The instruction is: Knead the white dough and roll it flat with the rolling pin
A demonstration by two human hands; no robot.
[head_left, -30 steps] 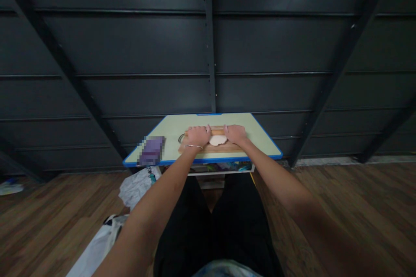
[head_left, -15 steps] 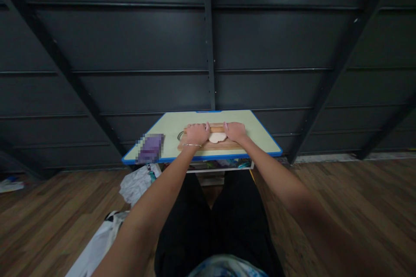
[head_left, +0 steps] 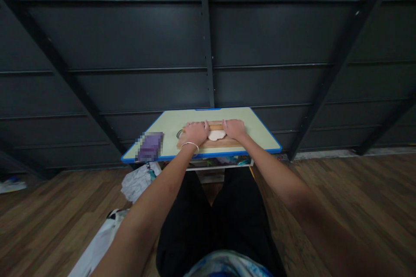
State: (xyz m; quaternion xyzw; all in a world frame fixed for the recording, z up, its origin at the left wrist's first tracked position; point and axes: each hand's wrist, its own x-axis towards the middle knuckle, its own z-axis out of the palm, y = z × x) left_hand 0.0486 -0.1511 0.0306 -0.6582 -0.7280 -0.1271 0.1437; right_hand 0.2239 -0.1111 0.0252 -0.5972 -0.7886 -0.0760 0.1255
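Note:
Both of my hands grip a wooden rolling pin (head_left: 216,127) that lies crosswise over a wooden board. My left hand (head_left: 196,133), with a bracelet at its wrist, is closed around the pin's left part. Around the right part my right hand (head_left: 235,128) is wrapped. Between the hands, a flat pale piece of dough (head_left: 216,135) shows on the near side of the pin; its far part is hidden under the pin. The wooden board (head_left: 224,143) rests on the small table, partly covered by my hands.
The pale yellow table (head_left: 260,136) has a blue edge. A blurred purple item (head_left: 151,146) lies at its left. Below are a shelf (head_left: 227,162) with assorted things and a crumpled white bag (head_left: 138,181). A dark panelled wall (head_left: 276,43) stands behind the table.
The hands and rolling pin stay nearly in place on the dough, with slightly more dough showing in front of the pin. The whole view has shifted a little.

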